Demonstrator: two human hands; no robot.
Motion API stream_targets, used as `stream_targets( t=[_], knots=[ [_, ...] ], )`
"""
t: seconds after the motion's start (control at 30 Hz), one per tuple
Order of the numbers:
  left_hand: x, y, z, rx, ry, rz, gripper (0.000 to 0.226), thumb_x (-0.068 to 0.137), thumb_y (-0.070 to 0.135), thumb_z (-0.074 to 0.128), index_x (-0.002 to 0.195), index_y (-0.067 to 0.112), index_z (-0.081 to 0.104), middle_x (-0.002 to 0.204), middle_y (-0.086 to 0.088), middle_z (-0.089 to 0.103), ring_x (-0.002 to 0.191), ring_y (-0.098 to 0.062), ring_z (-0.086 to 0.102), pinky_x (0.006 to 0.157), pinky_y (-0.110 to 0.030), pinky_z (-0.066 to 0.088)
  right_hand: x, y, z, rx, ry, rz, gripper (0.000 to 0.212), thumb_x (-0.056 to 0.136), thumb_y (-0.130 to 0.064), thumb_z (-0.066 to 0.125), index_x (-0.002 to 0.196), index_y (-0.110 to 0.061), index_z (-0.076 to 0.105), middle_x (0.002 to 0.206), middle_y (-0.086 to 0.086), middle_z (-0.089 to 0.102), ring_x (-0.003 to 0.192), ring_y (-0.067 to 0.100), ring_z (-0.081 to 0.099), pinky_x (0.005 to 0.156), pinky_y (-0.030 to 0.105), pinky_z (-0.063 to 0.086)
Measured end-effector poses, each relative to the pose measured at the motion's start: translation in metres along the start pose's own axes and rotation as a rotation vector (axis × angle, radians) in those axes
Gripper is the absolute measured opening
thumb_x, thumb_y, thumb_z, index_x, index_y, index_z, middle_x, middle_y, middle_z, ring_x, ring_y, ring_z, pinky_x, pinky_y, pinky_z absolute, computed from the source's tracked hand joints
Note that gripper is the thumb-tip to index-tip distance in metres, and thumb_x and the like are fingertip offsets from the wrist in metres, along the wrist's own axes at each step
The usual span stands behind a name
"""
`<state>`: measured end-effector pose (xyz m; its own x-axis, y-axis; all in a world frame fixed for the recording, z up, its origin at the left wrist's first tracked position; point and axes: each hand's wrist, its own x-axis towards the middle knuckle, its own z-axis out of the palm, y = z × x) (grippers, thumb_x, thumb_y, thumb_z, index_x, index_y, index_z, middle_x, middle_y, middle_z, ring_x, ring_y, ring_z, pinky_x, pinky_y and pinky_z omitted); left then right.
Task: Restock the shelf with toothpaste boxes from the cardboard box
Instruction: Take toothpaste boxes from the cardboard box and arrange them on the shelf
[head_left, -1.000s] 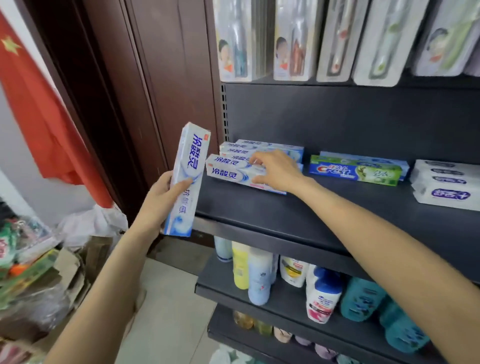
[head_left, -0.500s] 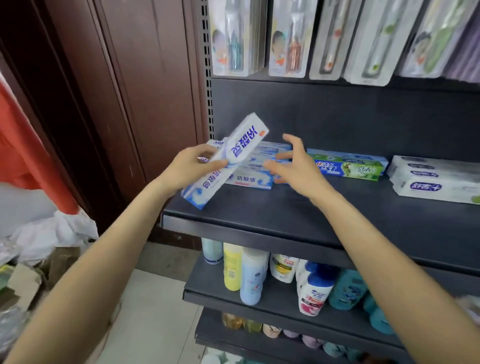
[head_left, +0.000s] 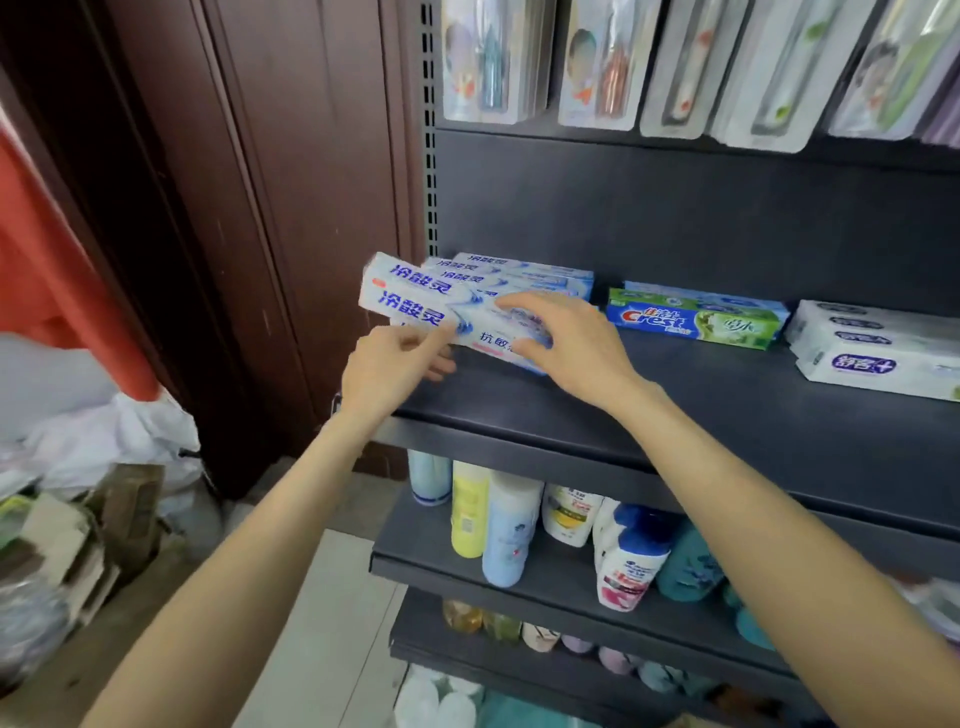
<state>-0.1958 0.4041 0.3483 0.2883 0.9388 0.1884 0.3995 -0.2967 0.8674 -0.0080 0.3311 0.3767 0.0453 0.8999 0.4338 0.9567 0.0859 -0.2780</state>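
Observation:
A white and blue toothpaste box (head_left: 415, 306) lies level at the left end of the dark shelf (head_left: 675, 410), in front of a stack of like boxes (head_left: 519, 273). My left hand (head_left: 389, 369) pinches its lower left edge from below. My right hand (head_left: 566, 343) lies over its right half, fingers spread along the box. The cardboard box is not in sight.
A green and blue Crest box (head_left: 696, 317) and white packs (head_left: 872, 348) lie further right on the same shelf. Toothbrush packs (head_left: 597, 62) hang above. Bottles (head_left: 511, 530) fill the lower shelves. A brown wooden door (head_left: 291, 208) stands left, with bags and clutter (head_left: 62, 519) on the floor.
My left hand swung the box from upright beside the shelf to level at the stack's front. My right hand left the stack and came down onto the box.

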Motion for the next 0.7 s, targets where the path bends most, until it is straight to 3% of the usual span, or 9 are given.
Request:
stream_targets(
  t=[0.07,0.13,0.27,0.4,0.53,0.6,0.7],
  knots=[
    [-0.005,-0.005,-0.008,0.139,0.034,0.033,0.038,0.084,0.054,0.054,0.069,0.024,0.071,0.064,0.012,0.071,0.067,-0.004,0.069,0.080,-0.030,0.052,0.009,0.002,0.008,-0.230,-0.013,-0.112,0.041,0.091,-0.024,0.057,0.131,-0.032,0.052,0.124,0.001,0.058,0.113,0.025,0.047,0.096,0.037,0.034],
    [-0.009,-0.003,-0.011,0.238,0.108,0.110,0.028,0.085,0.048,0.055,0.074,0.027,0.069,0.071,0.014,0.071,0.076,-0.006,0.067,0.083,-0.031,0.051,0.013,0.004,0.018,-0.357,-0.060,-0.119,0.040,0.093,-0.016,0.053,0.131,-0.028,0.053,0.126,0.004,0.054,0.115,0.027,0.042,0.097,0.036,0.032],
    [-0.020,0.002,-0.001,0.274,0.160,0.298,0.015,0.089,0.040,0.056,0.095,0.031,0.066,0.088,0.017,0.067,0.085,-0.006,0.063,0.081,-0.028,0.048,-0.004,0.006,0.022,-0.348,0.085,-0.090,0.035,0.086,-0.007,0.058,0.118,-0.017,0.063,0.121,0.007,0.055,0.112,0.030,0.046,0.091,0.038,0.034],
    [-0.056,0.010,0.032,0.476,0.258,0.791,0.030,0.092,0.038,0.049,0.101,0.016,0.067,0.085,0.006,0.068,0.081,-0.018,0.060,0.072,-0.025,0.041,-0.081,0.002,0.002,-0.155,0.369,-0.106,0.019,0.085,-0.018,0.057,0.100,-0.016,0.069,0.095,0.000,0.065,0.092,0.025,0.055,0.079,0.031,0.037],
    [-0.119,0.017,0.091,0.357,0.117,1.012,0.028,0.095,0.029,0.048,0.093,0.011,0.069,0.073,0.002,0.063,0.068,-0.019,0.054,0.065,-0.027,0.042,-0.202,0.022,-0.015,0.032,0.338,0.061,0.020,0.089,-0.022,0.053,0.099,-0.019,0.069,0.077,-0.009,0.064,0.069,0.013,0.058,0.064,0.026,0.045],
    [-0.157,0.010,0.131,0.255,-0.017,1.000,0.025,0.094,0.026,0.051,0.091,0.010,0.070,0.072,0.003,0.062,0.068,-0.017,0.054,0.062,-0.026,0.044,-0.268,0.047,-0.014,0.045,0.236,0.190,0.019,0.088,-0.023,0.054,0.098,-0.020,0.070,0.070,-0.014,0.058,0.061,0.010,0.058,0.058,0.025,0.046],
    [-0.209,-0.011,0.201,0.212,-0.294,0.857,0.021,0.092,0.027,0.052,0.095,0.014,0.068,0.082,0.004,0.067,0.075,-0.016,0.060,0.064,-0.027,0.047,-0.366,0.099,0.000,-0.032,0.013,0.393,0.016,0.080,-0.019,0.059,0.093,-0.020,0.069,0.074,-0.007,0.066,0.066,0.017,0.065,0.055,0.027,0.049]
  ],
)
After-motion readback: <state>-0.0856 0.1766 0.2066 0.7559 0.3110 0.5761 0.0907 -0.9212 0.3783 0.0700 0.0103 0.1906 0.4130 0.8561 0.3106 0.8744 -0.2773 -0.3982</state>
